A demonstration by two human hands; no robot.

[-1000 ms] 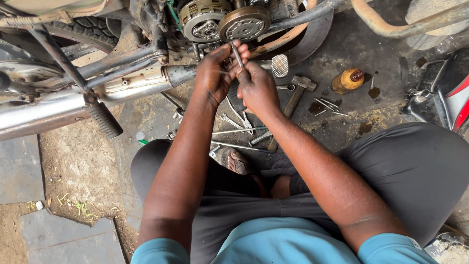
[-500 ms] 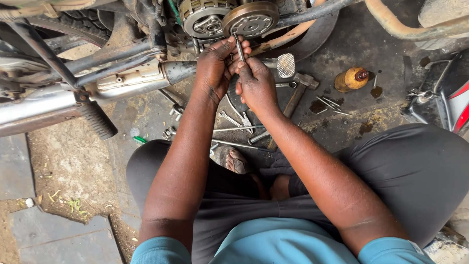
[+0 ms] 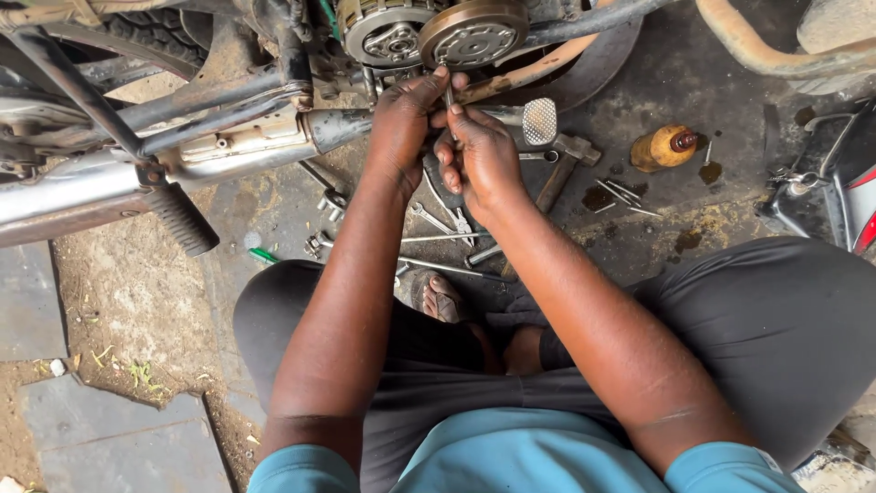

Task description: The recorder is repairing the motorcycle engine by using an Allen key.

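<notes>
left hand (image 3: 401,123) and right hand (image 3: 484,155) closed on thin rod (image 3: 449,99) | top centre, nudged up under clutch (image 3: 473,32) | still fiddling | hammer (image 3: 561,169) idle

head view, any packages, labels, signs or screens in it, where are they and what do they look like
Bottle: lying on the oily ground right of the hands, small, amber-yellow body, dark red cap; any label too small to tell.
No signs, screens or boxes show.
Left hand and right hand meet at a thin metal tool under the round engine cover.
</notes>
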